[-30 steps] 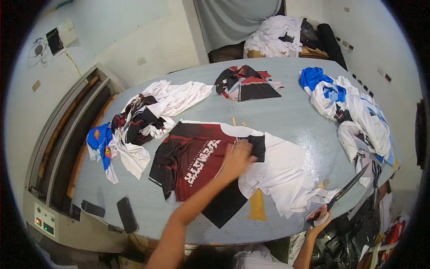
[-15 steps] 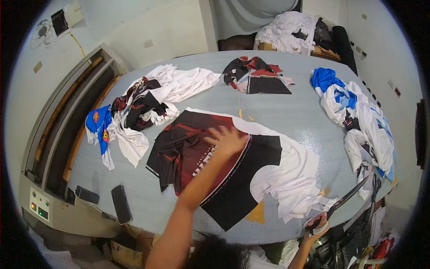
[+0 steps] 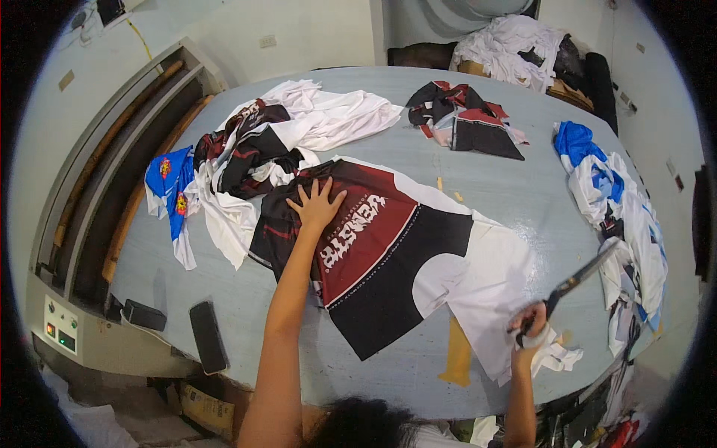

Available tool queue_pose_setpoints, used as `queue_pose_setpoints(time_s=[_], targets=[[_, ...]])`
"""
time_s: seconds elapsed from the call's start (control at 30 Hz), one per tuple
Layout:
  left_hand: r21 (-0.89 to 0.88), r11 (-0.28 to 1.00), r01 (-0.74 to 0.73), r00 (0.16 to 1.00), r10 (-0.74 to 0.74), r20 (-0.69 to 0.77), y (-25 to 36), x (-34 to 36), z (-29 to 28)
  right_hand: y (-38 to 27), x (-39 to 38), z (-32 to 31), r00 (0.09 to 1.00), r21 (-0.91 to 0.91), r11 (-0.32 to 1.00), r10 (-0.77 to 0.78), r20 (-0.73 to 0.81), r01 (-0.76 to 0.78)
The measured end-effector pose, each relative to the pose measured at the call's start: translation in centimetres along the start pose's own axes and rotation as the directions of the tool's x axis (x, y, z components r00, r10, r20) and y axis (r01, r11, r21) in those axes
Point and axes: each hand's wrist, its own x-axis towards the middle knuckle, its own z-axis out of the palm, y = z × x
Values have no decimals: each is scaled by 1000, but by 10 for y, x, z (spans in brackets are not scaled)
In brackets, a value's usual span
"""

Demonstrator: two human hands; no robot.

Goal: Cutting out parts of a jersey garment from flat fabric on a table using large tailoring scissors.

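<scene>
My left hand [image 3: 317, 205] lies open, fingers spread, on the upper left of a printed dark red and black fabric panel [image 3: 373, 313] with white lettering. The panel lies on a white fabric layer [image 3: 493, 261] that sticks out at the top edge and to the right. My right hand [image 3: 529, 325] grips large black-handled scissors [image 3: 571, 284] over the lower right of the white fabric, blades pointing up and right. Yellow tape [image 3: 455, 358] shows on the table beside the fabric.
The grey table [image 3: 179, 291] bears a white, black and blue garment pile [image 3: 343, 116] at left, dark scraps [image 3: 485, 131] behind, a blue-white pile [image 3: 635, 246] at right, a phone [image 3: 208, 336] and small black device [image 3: 146, 315]. A roller machine [image 3: 89, 246] stands left; bundled fabric [image 3: 504, 45] lies beyond.
My left hand has moved leftward from the middle of the panel to its upper left, fingers spread. The scissors in my right hand have come slightly higher over the white fabric.
</scene>
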Motion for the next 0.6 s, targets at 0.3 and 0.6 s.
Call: queue_pose_setpoints(time_s=[0.3,0.6], targets=[[19,1000,23,1000,-23,-12,-17,15,-5,37,123,82,942,-17,998,57,331,-54],[50,995,-87,969,96,-230,-35,9,7,40,138,64,945,-96,992,105,309,-79]])
